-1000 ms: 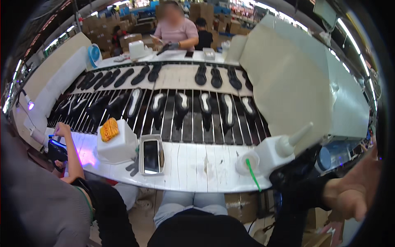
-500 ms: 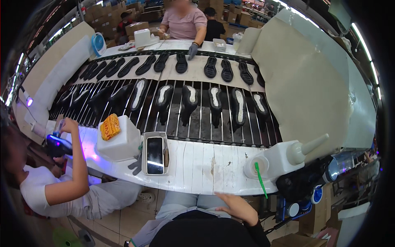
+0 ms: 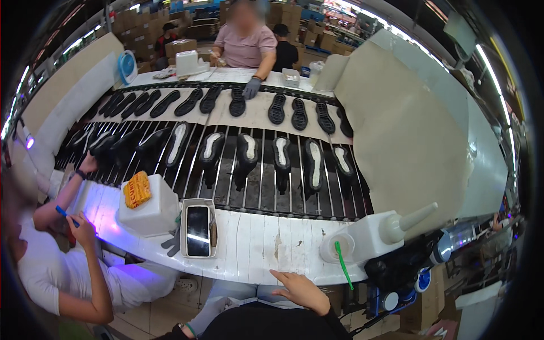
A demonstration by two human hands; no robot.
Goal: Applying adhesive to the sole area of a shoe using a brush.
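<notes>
My bare right hand (image 3: pixel 304 290) hovers at the near edge of the white worktable (image 3: pixel 258 241), its fingers stretched out and holding nothing. At the lower edge, my left hand (image 3: pixel 218 316), in a grey glove with a green cuff, rests over my lap; its fingers are hidden. Beyond the table, black shoe uppers with white undersides, such as one upper (image 3: pixel 247 150), lie on a rack of metal rods (image 3: pixel 218 190). Behind them, several black shoe soles, among them one sole (image 3: pixel 276 109), line a beige belt (image 3: pixel 221 116).
A white box (image 3: pixel 208 253) holds a phone (image 3: pixel 198 229). Left of it stand a white container (image 3: pixel 150 209) with a yellow packet (image 3: pixel 136 190). A white bottle (image 3: pixel 371 235) and a cup with a green-handled brush (image 3: pixel 341 260) stand right. Co-workers sit left and opposite.
My view has shifted, so the table sits lower and further left. The left co-worker now reaches to an upper on the rack and holds a blue tool. My right hand stays outstretched.
</notes>
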